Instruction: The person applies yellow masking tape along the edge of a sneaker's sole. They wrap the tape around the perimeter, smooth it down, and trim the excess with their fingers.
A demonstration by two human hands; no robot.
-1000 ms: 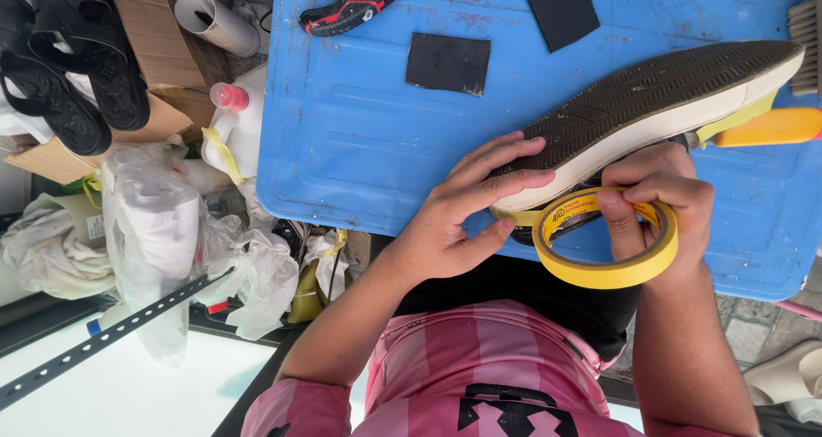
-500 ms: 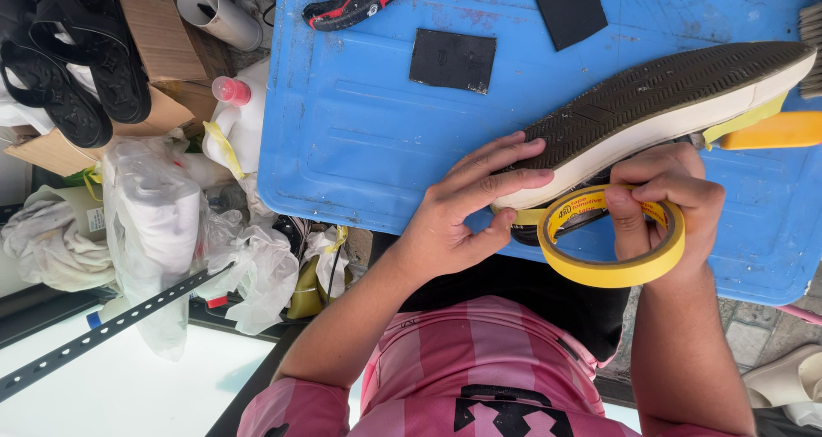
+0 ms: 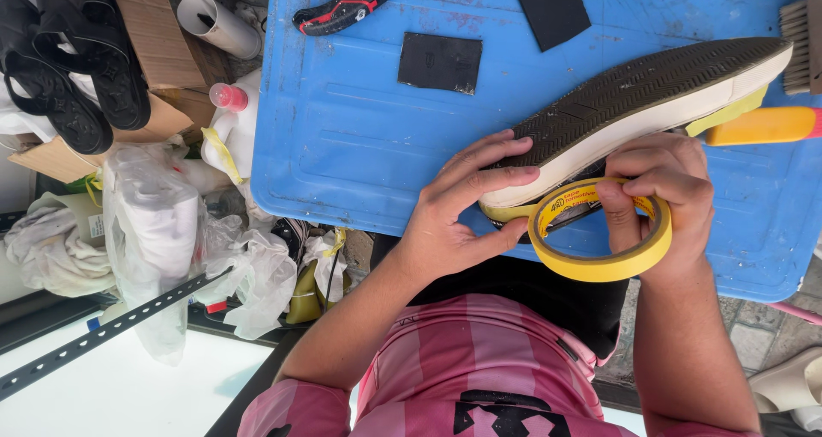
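Yellow tape against a white-edged shoe on a blue table

The tape roll (image 3: 601, 231) is bright yellow, and yellow strips run along the shoe (image 3: 638, 103), whose sole is dark with a fine zigzag tread above a white sidewall. The table (image 3: 342, 137) is scuffed blue, with two flat black squares (image 3: 439, 62) on it. A brush handle (image 3: 762, 125) shows orange-yellow, the cutter (image 3: 342, 5) black and red. The person's shirt (image 3: 479, 368) is striped pink in two shades with a black mark. The sandals (image 3: 73, 56) are black on brown cardboard.
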